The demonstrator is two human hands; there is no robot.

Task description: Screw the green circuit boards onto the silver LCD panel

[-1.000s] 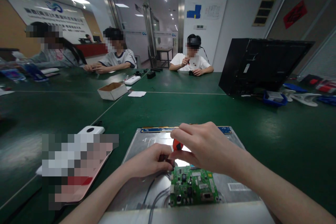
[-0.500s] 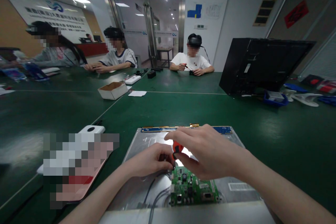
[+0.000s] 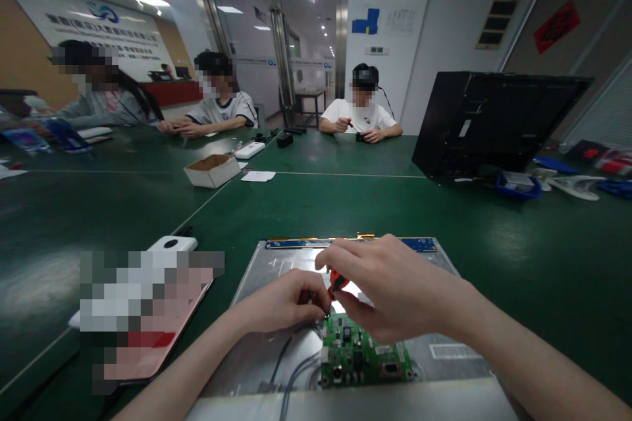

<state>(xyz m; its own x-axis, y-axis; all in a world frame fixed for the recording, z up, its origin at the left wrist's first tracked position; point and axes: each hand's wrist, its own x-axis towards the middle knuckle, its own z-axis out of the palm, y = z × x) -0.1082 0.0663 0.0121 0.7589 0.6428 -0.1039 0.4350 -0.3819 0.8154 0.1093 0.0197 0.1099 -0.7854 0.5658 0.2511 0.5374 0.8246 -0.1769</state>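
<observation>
Near the lower center of the frame, the person's right hand (image 3: 382, 286) is closing thumb and fingers around an orange-and-black tool handle (image 3: 338, 280), which is leaning slightly above the top left corner of a green circuit board (image 3: 365, 362). The left hand (image 3: 291, 299) is resting just beside that corner, its fingers curling toward the thumb close to the tool's lower end; whether they are pinching anything, one cannot tell. The board is lying on a silvery metal panel (image 3: 264, 270), at the bottom center. Gray cables (image 3: 295, 371) are running down at the board's left, and a blue strip (image 3: 417, 245) is spanning the panel's far edge. All this is sitting on a green table (image 3: 345, 207). A black monitor (image 3: 494, 122) is standing at the upper right, while an open box (image 3: 212, 174) is sitting left of center.
</observation>
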